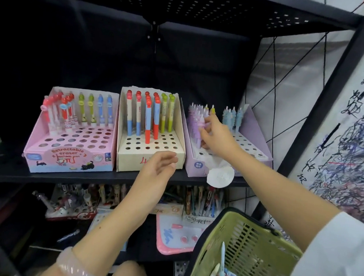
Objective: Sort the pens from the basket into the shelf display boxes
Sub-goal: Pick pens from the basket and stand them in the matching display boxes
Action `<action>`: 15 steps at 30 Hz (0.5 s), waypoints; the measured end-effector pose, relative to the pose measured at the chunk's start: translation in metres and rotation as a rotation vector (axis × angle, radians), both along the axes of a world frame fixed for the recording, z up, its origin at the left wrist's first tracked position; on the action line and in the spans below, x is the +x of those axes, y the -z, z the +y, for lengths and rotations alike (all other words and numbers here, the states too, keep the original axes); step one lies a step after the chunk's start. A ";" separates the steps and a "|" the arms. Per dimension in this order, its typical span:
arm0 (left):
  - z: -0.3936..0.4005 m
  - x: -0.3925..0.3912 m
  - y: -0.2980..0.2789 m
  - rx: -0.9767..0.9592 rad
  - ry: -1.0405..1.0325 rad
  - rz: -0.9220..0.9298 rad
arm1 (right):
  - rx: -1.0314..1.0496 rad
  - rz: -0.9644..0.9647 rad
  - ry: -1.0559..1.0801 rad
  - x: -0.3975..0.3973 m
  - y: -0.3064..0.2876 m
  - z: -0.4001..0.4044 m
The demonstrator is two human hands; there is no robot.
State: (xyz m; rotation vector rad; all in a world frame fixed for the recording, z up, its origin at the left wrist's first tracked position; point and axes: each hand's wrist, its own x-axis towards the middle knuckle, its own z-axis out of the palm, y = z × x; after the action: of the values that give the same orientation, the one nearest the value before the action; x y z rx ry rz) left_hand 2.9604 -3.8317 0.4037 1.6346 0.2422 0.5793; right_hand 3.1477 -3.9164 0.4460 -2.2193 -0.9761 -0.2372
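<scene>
On the black metal shelf, three cardboard display boxes side by side: pink eraser box, cream box, lilac box. Right hand reaching into the lilac box, fingers curled round a pale purple ridged pen among its like. Left hand hovering just before the cream box front, fingers relaxed, holding nothing. Lower right, green slotted plastic basket with several pens inside.
</scene>
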 end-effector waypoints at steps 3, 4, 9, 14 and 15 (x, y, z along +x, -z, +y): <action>-0.011 -0.004 0.014 0.012 0.055 0.003 | 0.024 -0.001 0.018 -0.008 0.006 -0.011; -0.015 -0.006 0.021 0.015 0.081 0.007 | 0.057 -0.022 0.036 -0.012 0.008 -0.019; -0.037 -0.012 0.077 0.121 0.238 0.122 | 0.093 -0.090 -0.031 -0.046 0.050 -0.088; -0.059 -0.019 0.122 0.432 0.409 0.269 | -0.626 0.252 -0.144 -0.089 0.175 -0.178; -0.063 -0.020 0.126 0.489 0.429 0.274 | -0.790 0.343 -0.156 -0.095 0.200 -0.193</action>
State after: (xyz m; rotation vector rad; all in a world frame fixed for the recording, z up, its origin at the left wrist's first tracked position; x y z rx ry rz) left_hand 2.9405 -3.8944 0.2779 2.1641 -0.0637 0.0815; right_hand 3.0531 -4.1094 0.2460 -2.7113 -1.1616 0.6956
